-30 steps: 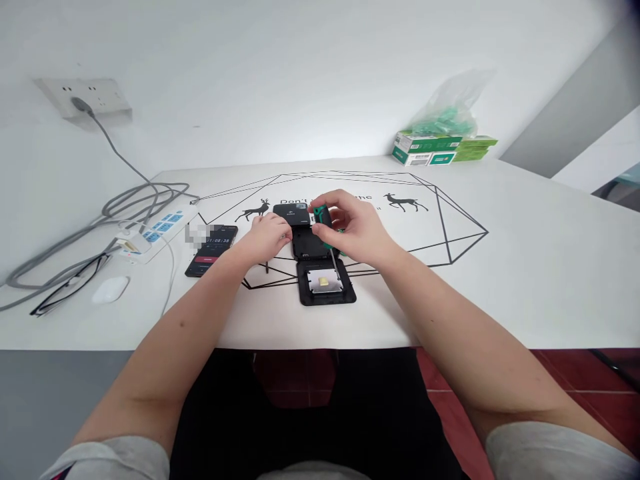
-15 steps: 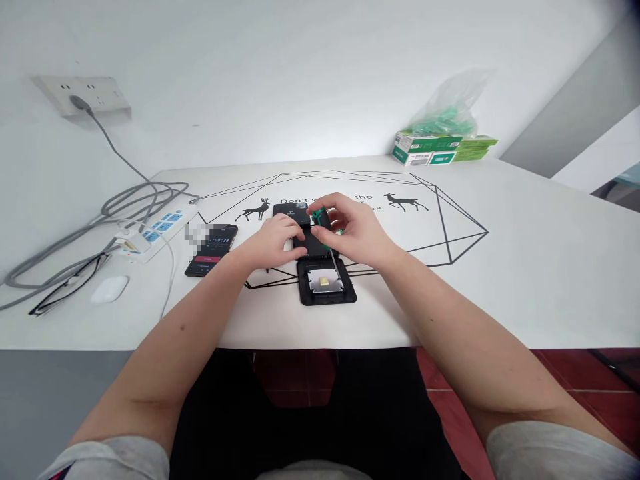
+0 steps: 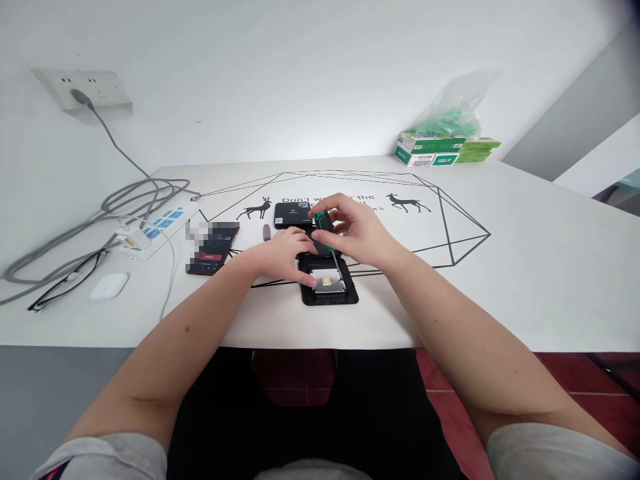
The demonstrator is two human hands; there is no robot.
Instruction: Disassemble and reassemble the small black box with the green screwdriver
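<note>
My right hand (image 3: 353,227) is closed round the green-and-black handle of a screwdriver (image 3: 324,223). The screwdriver's thin shaft slants down to the right edge of a silver metal plate (image 3: 331,285) with a pale yellow pad on it. That plate sits inside an opened black case (image 3: 330,300), which lies flat near the table's front. My left hand (image 3: 283,255) lies beside it with the fingers apart; its thumb rests on the plate's left edge, and its fingers reach a dark part behind the case. Beyond the hands is a flat black box-like cover (image 3: 291,215), partly covered.
A second screwdriver-like handle (image 3: 267,232) points away beyond my left wrist. Left of it lies a phone (image 3: 217,247), then a power strip (image 3: 163,230) with coiled cable, glasses (image 3: 67,283) and a white earbud case (image 3: 109,286). Green-and-white boxes (image 3: 430,150) stand against the wall.
My left hand has shifted toward me, and its thumb has come down onto the metal plate's left edge. My right hand keeps the screwdriver at nearly the same spot.
</note>
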